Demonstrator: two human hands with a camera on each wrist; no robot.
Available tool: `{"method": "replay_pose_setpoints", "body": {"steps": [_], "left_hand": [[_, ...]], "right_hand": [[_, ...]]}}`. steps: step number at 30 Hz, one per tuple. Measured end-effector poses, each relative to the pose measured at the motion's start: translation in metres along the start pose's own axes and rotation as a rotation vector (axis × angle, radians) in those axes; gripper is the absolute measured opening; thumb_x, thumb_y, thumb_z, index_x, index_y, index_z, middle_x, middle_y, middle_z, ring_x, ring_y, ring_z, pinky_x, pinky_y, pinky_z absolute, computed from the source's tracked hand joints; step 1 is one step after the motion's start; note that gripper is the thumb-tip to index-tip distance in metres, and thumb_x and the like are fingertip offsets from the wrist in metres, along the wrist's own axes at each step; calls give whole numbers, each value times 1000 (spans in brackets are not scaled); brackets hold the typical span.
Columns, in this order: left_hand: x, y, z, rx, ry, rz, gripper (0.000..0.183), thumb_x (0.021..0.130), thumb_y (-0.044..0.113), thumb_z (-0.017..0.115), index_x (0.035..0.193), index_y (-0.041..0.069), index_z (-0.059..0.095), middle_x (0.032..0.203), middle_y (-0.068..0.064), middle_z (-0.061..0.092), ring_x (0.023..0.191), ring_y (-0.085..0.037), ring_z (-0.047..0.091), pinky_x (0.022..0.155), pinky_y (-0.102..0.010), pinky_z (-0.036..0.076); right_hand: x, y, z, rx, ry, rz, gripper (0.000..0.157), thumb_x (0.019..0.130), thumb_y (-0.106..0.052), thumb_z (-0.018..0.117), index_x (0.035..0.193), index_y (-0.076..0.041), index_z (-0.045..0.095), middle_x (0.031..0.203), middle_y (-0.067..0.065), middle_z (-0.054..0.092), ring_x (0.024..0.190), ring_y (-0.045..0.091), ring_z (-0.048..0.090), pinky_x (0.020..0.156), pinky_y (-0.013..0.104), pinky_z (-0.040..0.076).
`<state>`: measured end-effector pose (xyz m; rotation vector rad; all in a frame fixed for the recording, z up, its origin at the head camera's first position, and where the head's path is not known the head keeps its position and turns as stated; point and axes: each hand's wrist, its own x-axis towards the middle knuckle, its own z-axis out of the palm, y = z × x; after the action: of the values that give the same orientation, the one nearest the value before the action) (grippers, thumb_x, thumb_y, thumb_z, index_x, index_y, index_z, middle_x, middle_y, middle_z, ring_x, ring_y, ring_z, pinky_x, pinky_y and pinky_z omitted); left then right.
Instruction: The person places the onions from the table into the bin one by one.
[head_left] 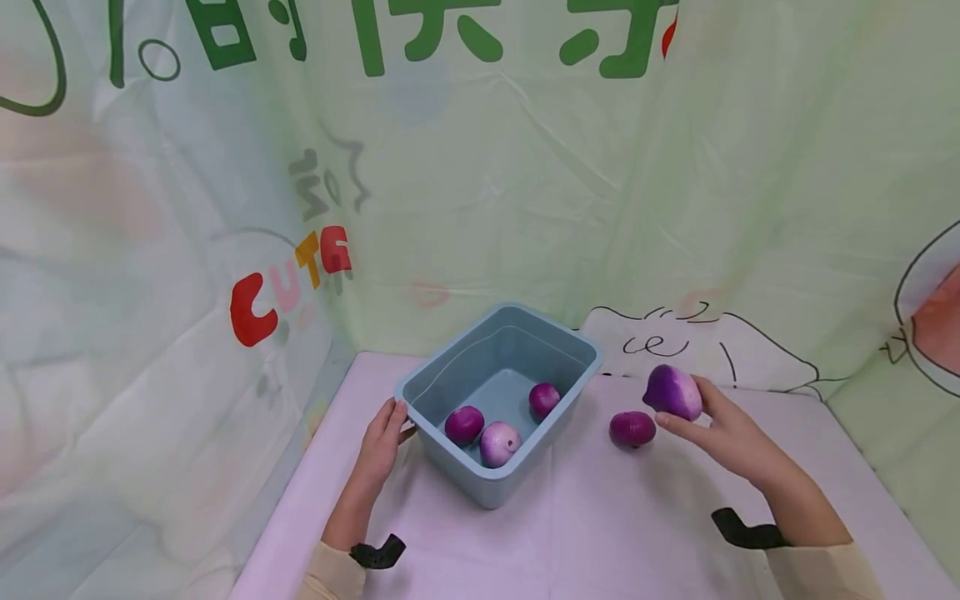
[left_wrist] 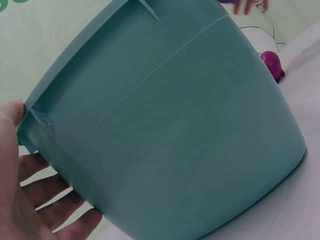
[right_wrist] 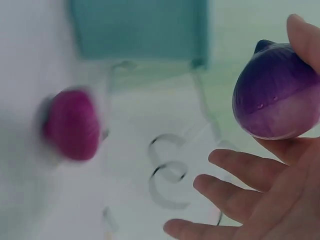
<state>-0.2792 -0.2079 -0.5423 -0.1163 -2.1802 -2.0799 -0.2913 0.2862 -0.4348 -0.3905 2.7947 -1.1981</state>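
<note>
Pale green printed curtain rises behind the blue bin, with colourful CUTE lettering off to the bin's left and a light lilac cloth spread beneath it. From my remote seat I've got both hands on the feed, and look at the left hand first: it grips the bin at its left corner, thumb at the rim, fingers bent in below it against the outer wall. Over to the right of the bin, and what a neat pinch! The right hand has a purple-and-white onion between thumb and forefinger, parted just the width of the onion, and on the right wrist view I see the other three fingers spread, gripping nothing. That onion is up off the cloth, right of the bin, its pointed tip towards it. Nearer the bin, on the same side, a loose magenta onion lies on the cloth. Now inside the bin, and I count three: a dark onion by its left wall, a pale onion just beside that at the near corner, and a reddish-purple onion by the bin's right wall
</note>
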Motion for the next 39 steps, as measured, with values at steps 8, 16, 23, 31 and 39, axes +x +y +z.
{"method": "replay_pose_setpoints", "body": {"steps": [8, 16, 23, 31, 39], "left_hand": [[2, 0, 2, 14, 33, -14, 58, 95, 55, 47, 143, 21, 43, 139, -3, 47, 123, -24, 49, 98, -51, 42], [0, 4, -1, 4, -11, -18, 58, 98, 48, 44, 147, 17, 38, 144, -9, 43, 125, -27, 47, 100, -53, 39], [-8, 28, 1, 19, -30, -14, 60, 100, 45, 43, 148, 9, 34, 145, -14, 40, 125, -30, 47, 101, -54, 37], [-8, 31, 0, 11, -26, -20, 57, 101, 44, 43, 147, 10, 36, 145, -12, 41, 127, -28, 45, 101, -52, 38], [-8, 29, -1, 13, -23, -38, 59, 100, 45, 43, 148, 11, 35, 146, -12, 39, 128, -28, 45, 101, -52, 38]], "right_hand": [[38, -39, -4, 289, -68, -84, 71, 96, -35, 57, 151, -10, 18, 138, 16, 42, 124, 36, 43, 96, 54, 42], [82, -85, 8, 631, -232, -84, 67, 99, -34, 51, 151, -5, 18, 146, 18, 34, 129, 34, 41, 100, 53, 38], [126, -132, 42, 718, -346, 24, 78, 93, -43, 60, 150, -8, 21, 147, 15, 32, 130, 35, 40, 103, 59, 30], [164, -171, 84, 456, -399, 91, 88, 82, -54, 68, 148, -12, 27, 143, 10, 39, 130, 35, 38, 101, 59, 35], [190, -169, 129, 78, -351, 47, 79, 77, -64, 66, 127, -6, 51, 117, 11, 56, 106, 31, 53, 82, 46, 52]]}}
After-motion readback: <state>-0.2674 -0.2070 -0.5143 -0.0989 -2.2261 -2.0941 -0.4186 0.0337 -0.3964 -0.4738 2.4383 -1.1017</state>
